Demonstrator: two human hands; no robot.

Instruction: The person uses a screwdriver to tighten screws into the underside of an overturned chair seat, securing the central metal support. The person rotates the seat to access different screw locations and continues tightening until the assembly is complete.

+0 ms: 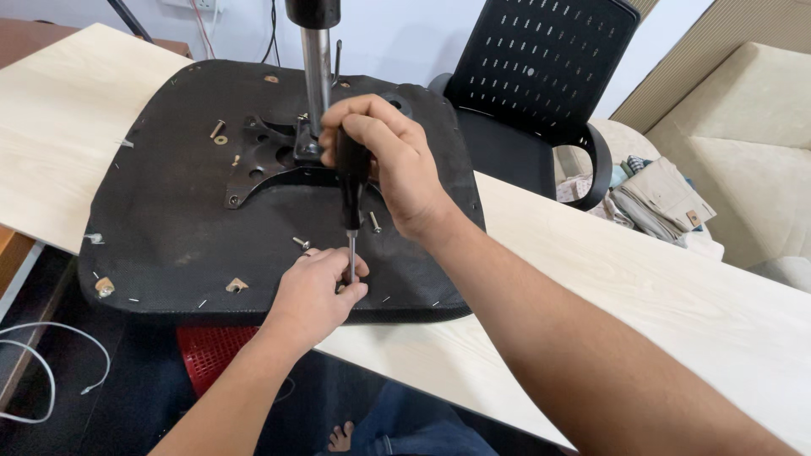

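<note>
Right hand fists the stiff screwdriver by its black handle; left hand pinches its thin, slippery-looking shaft over the heavy-looking seat base near the table's front edge.

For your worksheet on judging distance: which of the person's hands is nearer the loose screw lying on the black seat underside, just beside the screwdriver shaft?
Left. The left hand sits just below the screw, steadying the screwdriver tip. The right hand grips the handle higher up, farther away.

A black mesh office chair stands behind the table, perhaps beside folded clothes.
</note>
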